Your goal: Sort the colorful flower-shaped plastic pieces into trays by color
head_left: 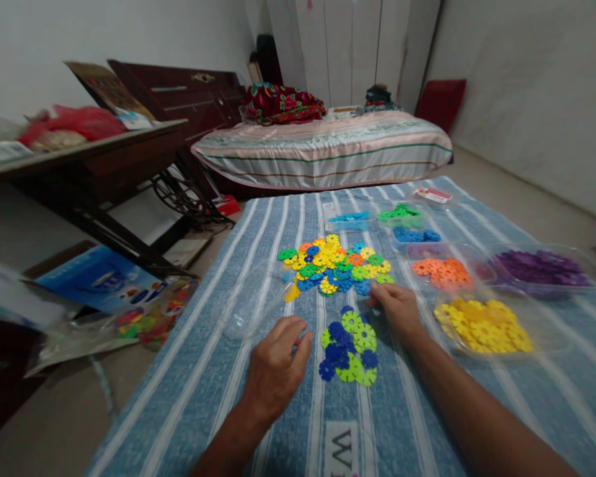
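A mixed pile of plastic snowflake discs (pixel 335 265) in several colours lies on a blue striped cloth (pixel 218 371). Closer to me sits a small cluster of green and dark blue discs (pixel 350 348). My left hand (pixel 278 364) rests on the cloth just left of that cluster, fingers curled, and I cannot tell if it holds a disc. My right hand (pixel 397 308) reaches to the near right edge of the mixed pile, its fingertips touching discs there. Clear trays on the right hold sorted discs: yellow (pixel 484 324), orange (pixel 440 271), purple (pixel 544 265), blue (pixel 417 235), green (pixel 400 213) and light blue (pixel 350 217).
A bed (pixel 322 146) with a striped cover stands beyond the cloth. A dark wooden table (pixel 89 159) is at the left, with a blue toy package (pixel 104 281) and a plastic bag (pixel 144 324) on the floor beneath. A clear bag (pixel 248 305) lies near my left hand.
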`<state>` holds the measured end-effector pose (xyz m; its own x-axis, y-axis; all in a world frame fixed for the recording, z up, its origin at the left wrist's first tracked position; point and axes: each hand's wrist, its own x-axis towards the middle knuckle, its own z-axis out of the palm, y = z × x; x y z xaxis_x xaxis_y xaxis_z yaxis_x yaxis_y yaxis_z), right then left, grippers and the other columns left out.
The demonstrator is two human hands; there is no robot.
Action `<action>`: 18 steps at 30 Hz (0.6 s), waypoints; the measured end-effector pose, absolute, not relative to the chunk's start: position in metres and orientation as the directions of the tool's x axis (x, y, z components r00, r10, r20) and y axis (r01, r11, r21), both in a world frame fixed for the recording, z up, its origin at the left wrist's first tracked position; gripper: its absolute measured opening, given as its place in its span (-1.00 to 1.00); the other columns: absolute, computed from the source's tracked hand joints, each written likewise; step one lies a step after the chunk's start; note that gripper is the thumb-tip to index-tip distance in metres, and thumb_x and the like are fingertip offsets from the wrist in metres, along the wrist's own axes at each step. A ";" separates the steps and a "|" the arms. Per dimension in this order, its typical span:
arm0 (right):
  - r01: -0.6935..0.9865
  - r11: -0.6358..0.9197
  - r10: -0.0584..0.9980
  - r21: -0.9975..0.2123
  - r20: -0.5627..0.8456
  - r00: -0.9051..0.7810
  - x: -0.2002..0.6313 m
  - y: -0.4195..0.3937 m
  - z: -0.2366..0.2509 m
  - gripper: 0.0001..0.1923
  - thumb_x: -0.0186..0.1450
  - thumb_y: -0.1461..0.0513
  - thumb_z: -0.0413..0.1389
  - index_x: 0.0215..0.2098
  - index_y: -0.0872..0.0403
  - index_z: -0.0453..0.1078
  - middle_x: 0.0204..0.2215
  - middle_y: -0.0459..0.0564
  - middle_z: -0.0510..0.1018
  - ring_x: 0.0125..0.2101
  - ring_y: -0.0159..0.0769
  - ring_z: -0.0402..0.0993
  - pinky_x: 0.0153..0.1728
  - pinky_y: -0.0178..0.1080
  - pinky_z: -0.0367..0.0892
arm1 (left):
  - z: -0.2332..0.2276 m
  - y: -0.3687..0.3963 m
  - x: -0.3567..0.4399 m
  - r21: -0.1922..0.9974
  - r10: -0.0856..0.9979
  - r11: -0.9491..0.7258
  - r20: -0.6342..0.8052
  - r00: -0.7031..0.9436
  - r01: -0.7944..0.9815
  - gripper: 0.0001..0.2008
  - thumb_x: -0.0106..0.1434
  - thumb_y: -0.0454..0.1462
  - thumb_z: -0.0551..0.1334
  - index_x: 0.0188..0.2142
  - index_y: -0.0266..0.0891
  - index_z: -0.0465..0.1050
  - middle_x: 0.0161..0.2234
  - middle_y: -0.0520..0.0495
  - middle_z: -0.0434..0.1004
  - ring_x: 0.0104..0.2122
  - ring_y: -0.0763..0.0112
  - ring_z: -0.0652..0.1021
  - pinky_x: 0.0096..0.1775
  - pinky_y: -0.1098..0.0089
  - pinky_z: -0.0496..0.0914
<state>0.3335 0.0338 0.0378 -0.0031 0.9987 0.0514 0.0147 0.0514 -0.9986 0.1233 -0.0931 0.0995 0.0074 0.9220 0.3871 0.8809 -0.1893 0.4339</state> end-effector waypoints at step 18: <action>0.003 0.039 0.999 -0.999 0.039 -0.002 0.331 0.036 0.039 -0.45 0.13 -0.20 0.23 -0.71 0.05 0.47 -0.67 -0.01 0.51 -0.57 -0.29 0.38 -0.41 -0.21 0.33 | 0.082 -0.040 0.196 0.355 0.986 -0.095 -0.096 0.137 0.930 -0.85 0.15 -0.22 0.36 -0.31 -0.18 0.45 -0.17 -0.12 0.46 -0.07 0.16 0.45 -0.03 0.19 0.36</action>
<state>0.3310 0.0362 0.0393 -0.0020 0.9993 0.0385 0.0026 0.0385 -0.9993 0.1958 -0.0400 0.0825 0.1369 0.9859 -0.0963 0.9302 -0.0946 0.3548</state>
